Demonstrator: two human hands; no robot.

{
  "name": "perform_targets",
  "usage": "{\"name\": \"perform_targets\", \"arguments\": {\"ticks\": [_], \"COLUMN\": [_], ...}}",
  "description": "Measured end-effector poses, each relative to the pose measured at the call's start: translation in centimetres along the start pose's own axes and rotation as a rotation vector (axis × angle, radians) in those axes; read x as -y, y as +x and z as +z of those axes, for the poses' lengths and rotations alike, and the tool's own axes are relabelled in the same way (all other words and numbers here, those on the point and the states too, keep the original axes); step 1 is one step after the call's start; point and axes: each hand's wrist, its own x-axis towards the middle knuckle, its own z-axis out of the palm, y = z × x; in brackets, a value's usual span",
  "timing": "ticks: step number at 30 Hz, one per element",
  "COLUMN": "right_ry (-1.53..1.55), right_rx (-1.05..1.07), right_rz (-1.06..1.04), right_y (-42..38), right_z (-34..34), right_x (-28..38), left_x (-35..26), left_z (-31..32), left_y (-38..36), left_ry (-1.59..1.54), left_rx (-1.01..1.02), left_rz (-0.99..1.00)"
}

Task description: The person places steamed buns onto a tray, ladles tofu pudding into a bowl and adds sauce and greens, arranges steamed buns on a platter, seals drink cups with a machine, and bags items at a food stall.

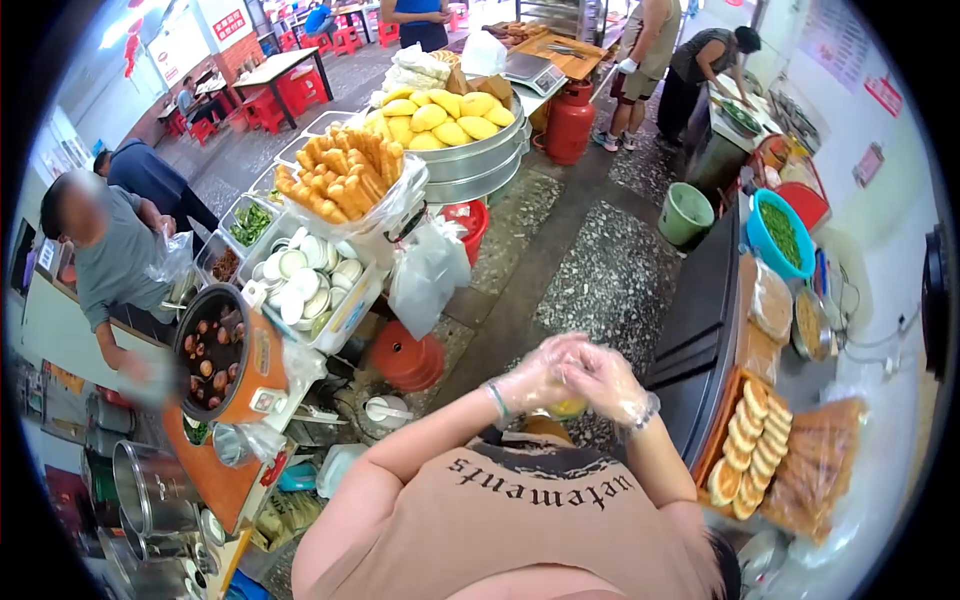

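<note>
Both hands wear thin clear plastic gloves and meet in front of my chest. My left hand (535,378) has its fingers curled in against the other hand. My right hand (612,382) bends its fingers over them. Something small and yellow (568,407) shows just below the joined hands; what it is, and whether they grip it, I cannot make out. To the right lie round sliced buns (745,450) in an orange tray (710,470). Fried dough sticks (345,175) stand in a lined container to the upper left.
Steamer (460,165) with yellow buns ahead; orange pot (258,350) and a tub of white lids (305,280) left. Red stool (407,358), green bucket (686,212) on the floor. Blue basin (783,233) right. A person (130,250) stands left; others work farther off.
</note>
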Motion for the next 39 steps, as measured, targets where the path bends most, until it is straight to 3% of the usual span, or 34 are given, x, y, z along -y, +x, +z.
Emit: {"name": "perform_targets", "arguments": {"ticks": [1, 2, 6, 9, 11, 12, 14, 16, 17, 18, 19, 23, 24, 26, 28, 29, 32, 34, 35, 36, 38, 39], "right_ry": [-0.012, -0.022, -0.213, -0.214, -0.224, -0.215, -0.068, -0.019, -0.137, -0.247, -0.062, 0.073, 0.077, -0.283, -0.297, -0.119, -0.165, 0.521, 0.289, 0.293, -0.099, -0.137], "right_rx": [0.014, 0.029, 0.193, 0.252, 0.165, 0.148, 0.030, 0.064, -0.012, -0.085, -0.062, -0.200, -0.189, -0.342, -0.361, -0.378, -0.248, 0.113, 0.128, 0.148, 0.141, 0.114], "right_rz": [-0.062, -0.125, -0.221, -0.144, -0.254, -0.163, -0.192, -0.081, -0.283, -0.483, -0.416, -0.327, -0.327, -0.376, -0.437, -0.451, -0.593, -0.260, -0.473, -0.477, -0.734, -0.651], "right_y": [2.7, 5.2, 15.3, 22.8, 27.6, 29.9, 33.8, 38.0, 40.3, 42.4, 44.2, 51.1, 53.2, 57.0, 60.9, 62.9, 69.7, 73.9, 76.3, 78.6, 83.7, 86.0], "right_z": [-1.8, -3.6, -10.7, -13.8, -14.6, -15.2, -16.5, -17.7, -17.7, -17.9, -18.0, -20.3, -21.3, -23.5, -25.7, -26.8, -31.9, -34.0, -35.0, -35.9, -37.0, -36.8], "right_x": [-0.8, -1.5, -2.9, -2.8, -3.6, -3.5, -3.8, -6.0, -8.0, -9.4, -9.8, -8.3, -9.0, -10.7, -12.0, -13.0, -15.4, -16.7, -16.8, -16.5, -15.9, -16.1], "left_x": [1.0, 2.0, 3.2, 2.9, 4.3, 4.6, 5.2, 6.0, 6.6, 6.7, 6.5, 8.0, 8.4, 8.9, 10.4, 11.3, 12.5, 13.3, 13.4, 13.9, 14.9, 14.9], "left_z": [-0.4, -1.8, -8.3, -12.9, -16.0, -17.9, -21.8, -24.6, -25.3, -26.4, -27.7, -32.2, -33.3, -35.3, -36.5, -36.7, -38.1, -39.4, -40.2, -41.1, -43.3, -44.7], "left_y": [2.5, 5.2, 12.8, 17.7, 21.0, 23.1, 27.3, 32.0, 34.4, 36.6, 38.7, 46.6, 48.5, 51.9, 55.1, 56.7, 61.5, 64.4, 65.3, 66.0, 66.7, 66.5], "left_ry": [-0.242, -0.308, 0.086, 0.212, 0.345, 0.384, 0.452, 0.562, 0.533, 0.533, 0.555, 0.562, 0.556, 0.483, 0.412, 0.420, 0.421, 0.479, 0.522, 0.527, 0.655, 0.725], "left_rx": [-0.180, -0.054, -0.179, -0.319, -0.453, -0.492, -0.480, -0.427, -0.496, -0.505, -0.490, -0.496, -0.520, -0.543, -0.573, -0.603, -0.664, -0.663, -0.671, -0.687, -0.779, -0.783], "left_rz": [-0.189, -0.217, -0.237, -0.191, -0.038, 0.068, 0.106, 0.269, 0.335, 0.332, 0.322, 0.302, 0.308, 0.233, 0.160, 0.207, 0.176, 0.217, 0.157, 0.145, 0.108, 0.082]}}
